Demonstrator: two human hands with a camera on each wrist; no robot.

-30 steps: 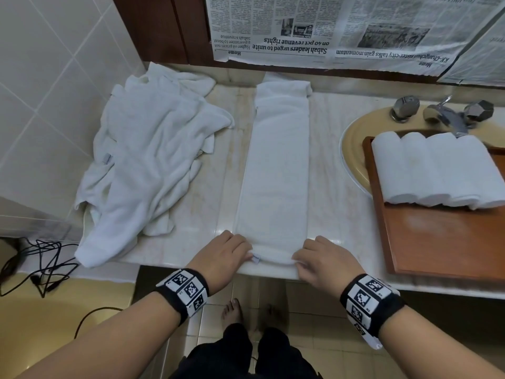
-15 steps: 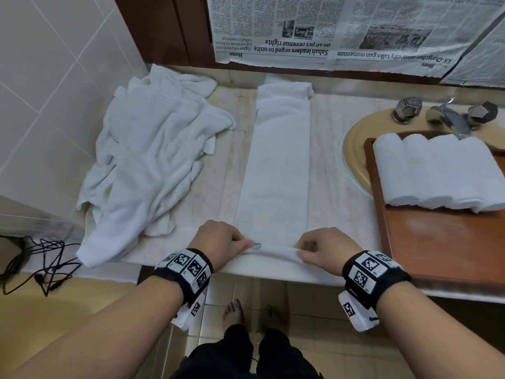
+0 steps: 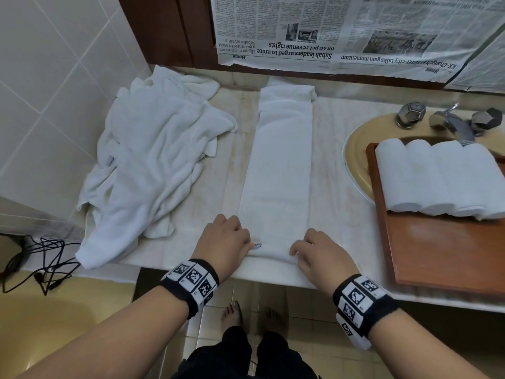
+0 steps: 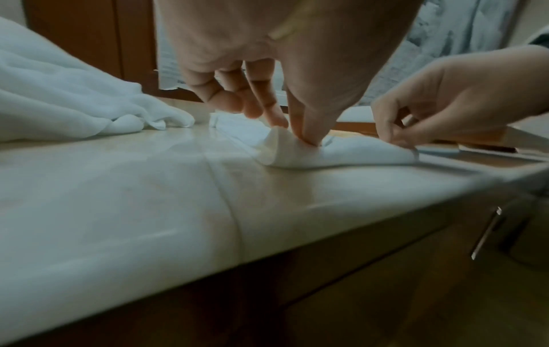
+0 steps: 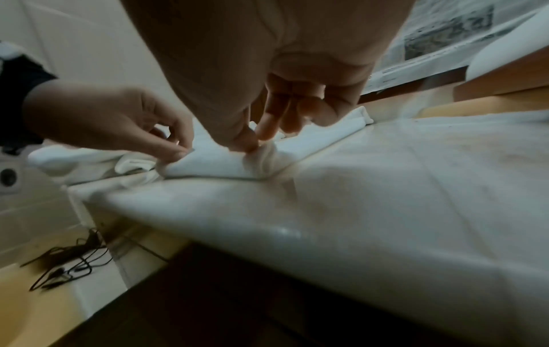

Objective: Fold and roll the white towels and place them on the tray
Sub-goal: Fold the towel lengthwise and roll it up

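A white towel (image 3: 281, 165) folded into a long narrow strip lies on the marble counter, running from the wall to the front edge. Its near end (image 4: 300, 152) is turned over into a small roll. My left hand (image 3: 226, 242) pinches the roll's left end between thumb and fingers (image 4: 306, 131). My right hand (image 3: 319, 250) pinches the right end (image 5: 249, 143). At the right, a brown wooden tray (image 3: 442, 247) sits over the sink and holds several rolled white towels (image 3: 437, 176) along its far side.
A heap of unfolded white towels (image 3: 153, 160) covers the counter's left part, against the tiled wall. Faucet and taps (image 3: 451, 121) stand behind the tray. Newspaper (image 3: 355, 34) hangs on the back wall. Black cables (image 3: 35, 263) lie on the floor at the left.
Both hands have turned the towel's near end over and moved it a little away from the counter's edge. The start of a roll now shows between them.
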